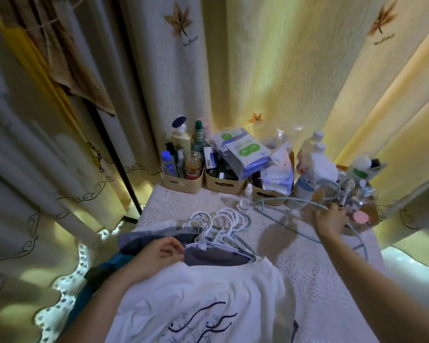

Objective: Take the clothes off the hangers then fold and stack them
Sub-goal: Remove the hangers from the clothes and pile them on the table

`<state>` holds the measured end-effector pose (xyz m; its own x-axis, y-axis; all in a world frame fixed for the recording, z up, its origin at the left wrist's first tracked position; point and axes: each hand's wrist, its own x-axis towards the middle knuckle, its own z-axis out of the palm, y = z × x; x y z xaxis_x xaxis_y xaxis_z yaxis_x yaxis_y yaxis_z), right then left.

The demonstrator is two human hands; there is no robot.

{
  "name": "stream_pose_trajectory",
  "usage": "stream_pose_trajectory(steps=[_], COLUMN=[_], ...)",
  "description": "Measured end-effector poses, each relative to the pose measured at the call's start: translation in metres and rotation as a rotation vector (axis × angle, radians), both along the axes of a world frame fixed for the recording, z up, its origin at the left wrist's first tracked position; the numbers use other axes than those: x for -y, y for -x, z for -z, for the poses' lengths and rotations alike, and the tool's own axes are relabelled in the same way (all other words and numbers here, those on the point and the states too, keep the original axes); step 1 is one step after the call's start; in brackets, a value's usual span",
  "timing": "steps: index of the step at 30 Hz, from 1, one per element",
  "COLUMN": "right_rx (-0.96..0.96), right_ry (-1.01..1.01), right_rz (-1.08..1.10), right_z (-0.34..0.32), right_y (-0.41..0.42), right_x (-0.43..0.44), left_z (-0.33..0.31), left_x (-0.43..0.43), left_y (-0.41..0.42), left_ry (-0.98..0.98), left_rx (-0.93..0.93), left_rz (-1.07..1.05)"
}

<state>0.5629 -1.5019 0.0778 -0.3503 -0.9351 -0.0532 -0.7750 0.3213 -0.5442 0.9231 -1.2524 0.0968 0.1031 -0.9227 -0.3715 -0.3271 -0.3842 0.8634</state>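
A white T-shirt with a dark line drawing (198, 298) lies on top of a pile of clothes at the near edge of the table. Under it show a grey shirt (213, 256) and darker blue-grey garments (144, 240). A bunch of white hangers (223, 226) sticks out of the pile's collars. My left hand (159, 251) rests on the pile beside the collar, fingers curled at the hangers' necks. My right hand (331, 217) reaches far right and holds a pale blue hanger (290, 220) that is free of clothes.
Along the back of the lace-covered table (315, 266) stand beige bins (183, 183) of bottles and packets. More bottles and a cluttered basket (364, 214) sit at the back right. A small clear bottle (245, 198) stands by the hangers. Curtains surround the table.
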Motion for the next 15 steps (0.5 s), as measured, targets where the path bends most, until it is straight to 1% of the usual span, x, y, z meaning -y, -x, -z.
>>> stream_pose_trajectory(steps=[2, 3, 4, 6, 7, 8, 9, 10, 11, 12, 13, 14, 15], right_rx=[0.09, 0.163, 0.224, 0.267, 0.247, 0.206, 0.159, 0.113, 0.081, 0.062, 0.046, 0.018, -0.028], right_ry=[0.108, 0.123, 0.097, -0.042, -0.118, -0.175, -0.209, -0.218, -0.207, -0.182, -0.157, -0.132, -0.107], right_rz=[-0.148, -0.266, -0.401, -0.708, -0.859, -0.994, -1.093, -1.148, -1.16, -1.149, -1.135, -1.13, -1.133], right_z=[-0.007, -0.009, -0.012, -0.02, -0.021, -0.021, -0.019, -0.018, -0.017, -0.016, -0.015, -0.013, -0.01], right_y=[-0.027, -0.043, -0.06, -0.091, -0.105, -0.116, -0.125, -0.132, -0.137, -0.139, -0.139, -0.138, -0.136], right_x=[-0.028, -0.043, -0.059, -0.088, -0.1, -0.109, -0.117, -0.123, -0.127, -0.131, -0.133, -0.134, -0.136], left_z=[-0.007, -0.01, -0.015, -0.023, -0.025, -0.026, -0.025, -0.024, -0.023, -0.019, -0.017, -0.013, -0.009], left_x=[-0.007, -0.012, -0.017, -0.028, -0.033, -0.038, -0.041, -0.043, -0.044, -0.045, -0.045, -0.045, -0.046], left_y=[-0.005, -0.005, -0.004, 0.006, 0.011, 0.015, 0.018, 0.02, 0.02, 0.017, 0.012, 0.005, -0.002], left_ry=[-0.07, -0.144, -0.238, -0.412, -0.456, -0.457, -0.417, -0.347, -0.252, -0.136, -0.019, 0.064, 0.099], left_rx=[-0.024, -0.042, -0.046, -0.017, -0.004, -0.015, -0.056, -0.113, -0.139, -0.122, -0.037, 0.107, 0.261], left_rz=[0.116, 0.237, 0.398, 0.738, 0.842, 0.866, 0.806, 0.648, 0.424, 0.181, -0.017, -0.126, -0.146])
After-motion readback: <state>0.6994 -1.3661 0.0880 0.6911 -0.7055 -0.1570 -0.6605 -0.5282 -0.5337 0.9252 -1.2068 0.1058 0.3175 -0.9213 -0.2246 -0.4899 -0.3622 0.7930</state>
